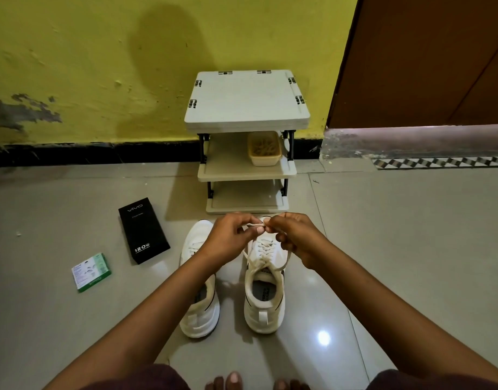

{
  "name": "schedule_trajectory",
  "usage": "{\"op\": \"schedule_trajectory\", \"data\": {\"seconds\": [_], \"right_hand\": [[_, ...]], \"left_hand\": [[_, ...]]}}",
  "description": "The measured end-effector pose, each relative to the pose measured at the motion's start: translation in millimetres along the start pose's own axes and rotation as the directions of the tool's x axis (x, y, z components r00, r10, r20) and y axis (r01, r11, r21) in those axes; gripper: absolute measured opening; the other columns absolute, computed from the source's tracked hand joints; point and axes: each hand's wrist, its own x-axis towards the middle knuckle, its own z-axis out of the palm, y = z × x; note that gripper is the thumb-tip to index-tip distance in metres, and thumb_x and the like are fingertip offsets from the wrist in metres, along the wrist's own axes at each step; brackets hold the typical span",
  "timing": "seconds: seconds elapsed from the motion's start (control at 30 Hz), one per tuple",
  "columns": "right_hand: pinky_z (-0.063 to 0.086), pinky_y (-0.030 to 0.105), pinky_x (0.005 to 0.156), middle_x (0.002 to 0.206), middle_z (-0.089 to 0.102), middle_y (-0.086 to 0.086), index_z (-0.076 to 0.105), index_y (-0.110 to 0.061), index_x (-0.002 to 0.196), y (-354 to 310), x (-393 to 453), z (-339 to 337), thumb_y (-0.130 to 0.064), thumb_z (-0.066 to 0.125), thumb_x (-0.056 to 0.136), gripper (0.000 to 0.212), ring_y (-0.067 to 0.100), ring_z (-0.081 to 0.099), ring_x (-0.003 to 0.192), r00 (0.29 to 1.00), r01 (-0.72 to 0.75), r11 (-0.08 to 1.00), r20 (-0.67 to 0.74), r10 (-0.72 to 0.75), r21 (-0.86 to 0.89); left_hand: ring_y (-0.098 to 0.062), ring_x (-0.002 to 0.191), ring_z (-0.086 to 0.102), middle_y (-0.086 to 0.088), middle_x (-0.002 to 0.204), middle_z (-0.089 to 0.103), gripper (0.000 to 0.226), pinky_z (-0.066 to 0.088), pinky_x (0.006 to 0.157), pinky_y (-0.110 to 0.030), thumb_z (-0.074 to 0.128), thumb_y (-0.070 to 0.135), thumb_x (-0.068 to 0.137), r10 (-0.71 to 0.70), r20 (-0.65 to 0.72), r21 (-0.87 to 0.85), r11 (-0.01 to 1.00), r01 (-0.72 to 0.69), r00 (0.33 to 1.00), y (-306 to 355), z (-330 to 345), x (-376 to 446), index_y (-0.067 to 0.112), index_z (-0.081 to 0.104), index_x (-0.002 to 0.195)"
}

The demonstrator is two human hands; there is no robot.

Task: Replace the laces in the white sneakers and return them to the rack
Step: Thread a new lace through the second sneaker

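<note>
The rack (246, 114) stood against the yellow wall, three shelves, w/ a small tub (264, 149) on the middle one. Right in front of it, on the floor tiles, sat the two white sneakers, toes to the rack: left sneaker (198, 277) partly under the forearm, right sneaker (266, 288) laced most of the way up. Off to the left lay a black box (143, 230) and a small green box (92, 272), well apart from the shoes. Left hand (228, 237) and right hand (297, 237) were both up over the right shoe's toe end, each pinching the lace (254, 225) btwn thumb and fingertips. Lace looked soft, thin, floppy, prob. best held near the tips. Shoes looked light, soft-topped; I'd take them by the heel or collar for the rack.
</note>
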Motion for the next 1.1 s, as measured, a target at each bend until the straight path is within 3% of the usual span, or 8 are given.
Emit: {"op": "schedule_trajectory", "data": {"seconds": [0.2, 0.43, 0.57, 0.7, 0.8, 0.87, 0.97, 1.1], "right_hand": [[0.036, 0.022, 0.055, 0.072, 0.058, 0.004, 0.058, -0.009, 0.080, 2, 4, -1, -0.016, 0.063, 0.088, 0.012, 0.012, 0.043, 0.060, 0.998, 0.038, 0.996, -0.053, -0.042, -0.078], [0.037, 0.021, 0.053, 0.072, 0.059, 0.005, 0.056, -0.008, 0.079, 2, 1, -1, -0.011, 0.056, 0.091, 0.013, 0.013, 0.045, 0.059, 0.999, -0.010, 0.998, -0.052, 0.007, -0.060], [0.048, 0.032, 0.080, 0.083, 0.064, 0.004, 0.054, -0.009, 0.083, 3, 4, -1, -0.017, 0.052, 0.095, 0.015, 0.016, 0.059, 0.080, 0.999, -0.046, 0.993, -0.002, 0.047, 0.107], [0.049, 0.039, 0.084, 0.072, 0.067, 0.004, 0.046, -0.010, 0.081, 1, 11, -13, -0.017, 0.037, 0.101, 0.023, 0.019, 0.065, 0.081, 1.000, -0.008, 0.747, 0.021, -0.007, 0.664], [0.048, 0.022, 0.049, 0.049, 0.043, -0.002, 0.040, -0.012, 0.075, 4, 11, -17, -0.018, 0.037, 0.101, 0.027, 0.008, 0.045, 0.043, 0.999, -0.011, 0.755, 0.040, -0.021, 0.656], [0.035, 0.018, 0.045, 0.058, 0.039, -0.002, 0.040, -0.014, 0.079, 11, 13, -20, -0.021, 0.042, 0.100, 0.023, 0.008, 0.035, 0.047, 0.998, 0.042, 0.985, 0.045, -0.050, 0.166], [0.043, 0.026, 0.067, 0.085, 0.059, -0.001, 0.058, -0.015, 0.089, 29, 22, -36, -0.034, 0.059, 0.090, 0.019, 0.015, 0.054, 0.078, 0.969, 0.246, 0.744, 0.139, -0.204, -0.621], [0.039, 0.025, 0.069, 0.089, 0.058, -0.007, 0.069, -0.021, 0.098, 38, 24, -52, -0.047, 0.066, 0.082, 0.031, 0.018, 0.057, 0.092, 0.977, 0.212, 0.321, 0.206, -0.052, -0.923]], "left_hand": [[-0.002, 0.043, 0.042, -0.001, 0.076, 0.067, 0.020, 0.035, 0.043, -0.011, 0.054, 0.006, 0.092, -0.161, 0.144, -0.382, 0.901, 0.205, 0.976, 10, -5, -4, 0.013, 0.063, 0.109], [0.005, 0.043, 0.051, 0.006, 0.073, 0.067, 0.014, 0.036, 0.042, -0.009, 0.059, -0.002, 0.087, -0.107, 0.063, -0.395, 0.910, 0.123, 0.992, 17, -3, -7, 0.006, 0.067, 0.096], [0.001, 0.059, 0.050, 0.005, 0.073, 0.062, 0.013, 0.040, 0.054, -0.012, 0.057, 0.013, 0.091, -0.202, -0.068, -0.371, 0.914, 0.163, 0.977, 10, -1, -3, 0.016, 0.066, 0.083], [-0.011, 0.077, 0.061, 0.004, 0.071, 0.069, 0.026, 0.046, 0.073, -0.025, 0.036, 0.011, 0.100, -0.380, -0.083, -0.821, 0.551, 0.153, 0.921, 1, -12, 10, 0.015, 0.052, 0.081], [-0.011, 0.051, 0.058, 0.002, 0.051, 0.055, 0.025, 0.056, 0.059, -0.026, 0.030, 0.010, 0.101, -0.345, -0.048, -0.923, 0.374, 0.091, 0.937, -3, -14, 13, 0.011, 0.047, 0.082], [-0.009, 0.045, 0.041, 0.003, 0.052, 0.042, 0.023, 0.051, 0.050, -0.022, 0.035, 0.012, 0.101, -0.327, -0.077, -0.837, 0.535, 0.118, 0.942, -8, -12, 13, 0.012, 0.048, 0.082], [-0.009, 0.061, 0.043, 0.005, 0.071, 0.048, 0.013, 0.041, 0.055, -0.020, 0.051, 0.019, 0.095, -0.068, -0.166, -0.206, 0.978, 0.033, 0.984, -30, -19, 11, 0.019, 0.054, 0.082], [-0.015, 0.089, 0.055, 0.004, 0.091, 0.055, 0.025, 0.035, 0.067, -0.025, 0.061, 0.041, 0.087, 0.020, 0.295, 0.674, 0.704, -0.223, 0.955, -56, -22, 4, 0.020, 0.061, 0.101]]}}
